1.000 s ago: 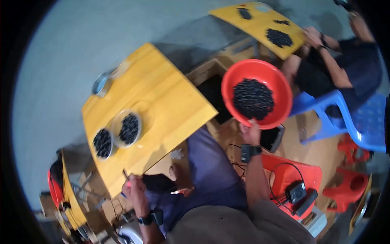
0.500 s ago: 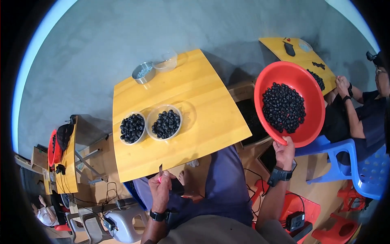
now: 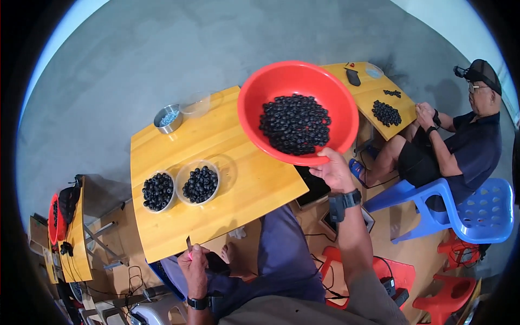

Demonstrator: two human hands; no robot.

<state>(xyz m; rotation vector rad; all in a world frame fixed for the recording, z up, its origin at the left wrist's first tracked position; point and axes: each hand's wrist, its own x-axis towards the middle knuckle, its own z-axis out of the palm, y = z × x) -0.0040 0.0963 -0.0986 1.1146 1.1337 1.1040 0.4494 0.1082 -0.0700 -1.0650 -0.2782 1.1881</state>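
My right hand (image 3: 334,172) grips the near rim of a large red basin (image 3: 341,111), held up over the right part of the yellow table (image 3: 216,227). Many small black ring-like pieces (image 3: 295,124) lie in the basin's bottom. At the table's near edge my left hand (image 3: 195,268) is closed round a small knife (image 3: 189,244); its dark blade points up and a bit of pink shows at the handle. Ahead of that hand stand two clear round tubs side by side, the left tub (image 3: 174,201) and the right tub (image 3: 218,190), both filled with similar black pieces.
At the table's back left are a metal bowl (image 3: 169,123) with pale blue bits and a clear bowl (image 3: 196,105). To the right, a person (image 3: 460,141) on a blue chair (image 3: 476,216) works at another table (image 3: 374,92). Red stools (image 3: 447,295) and cables lie behind.
My right hand has brought the red basin leftward, from beyond the table's right side to above the table. The left hand still holds the knife. The whole view has shifted.
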